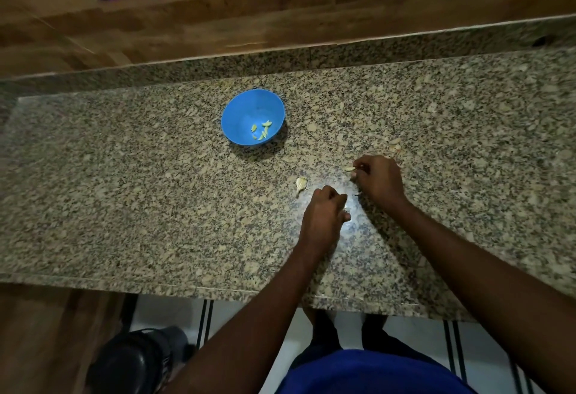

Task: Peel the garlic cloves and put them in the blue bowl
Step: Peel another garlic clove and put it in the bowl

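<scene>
The right hand (pixel 378 180) is pinching a garlic clove (pixel 349 169) in a curled grip just above the tabletop (pixel 124 191). The left hand (pixel 324 214) is curling around something pale; what, I cannot tell. Another clove (pixel 301 183) is lying left of the hands. The blue bowl (pixel 252 116), farther left, is holding peeled pieces (pixel 261 130).

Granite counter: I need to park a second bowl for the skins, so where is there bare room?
The widest bare stretch of counter is left of the blue bowl. More room lies right of the right hand. It is crowded between the bowl and both hands, where a garlic piece and the left hand sit.
</scene>
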Demonstrator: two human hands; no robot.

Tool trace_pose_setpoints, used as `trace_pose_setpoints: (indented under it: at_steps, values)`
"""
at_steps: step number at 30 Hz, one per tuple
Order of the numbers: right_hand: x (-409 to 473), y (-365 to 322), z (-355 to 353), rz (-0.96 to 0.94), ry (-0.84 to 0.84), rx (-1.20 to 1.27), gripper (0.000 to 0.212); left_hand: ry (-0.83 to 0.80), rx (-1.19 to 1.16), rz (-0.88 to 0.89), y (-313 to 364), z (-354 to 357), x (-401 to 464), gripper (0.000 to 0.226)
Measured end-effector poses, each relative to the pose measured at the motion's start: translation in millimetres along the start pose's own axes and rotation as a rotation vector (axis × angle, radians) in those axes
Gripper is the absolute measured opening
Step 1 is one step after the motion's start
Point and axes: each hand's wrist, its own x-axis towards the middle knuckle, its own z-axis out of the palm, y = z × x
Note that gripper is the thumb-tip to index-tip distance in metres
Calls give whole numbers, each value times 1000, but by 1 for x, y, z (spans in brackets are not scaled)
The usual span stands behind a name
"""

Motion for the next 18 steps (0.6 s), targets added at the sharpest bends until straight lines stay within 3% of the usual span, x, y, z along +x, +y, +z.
trace_pose_setpoints:
  at_steps: [6, 10, 13, 18]
  values:
    - [-45, 18, 10, -113, -58, -143, 9, 14, 44, -11, 9, 1, 0, 9]
    - [-47, 17, 15, -137, -50, -193, 13, -27, 165, -10, 10, 2, 5, 32]
    - [-51, 20, 13, -101, -35, -169, 16, 39, 190, -37, -1, -3, 7, 26]
    - [-61, 23, 9, 15, 17, 14, 20, 81, -264, -329, -16, -16, 1, 19]
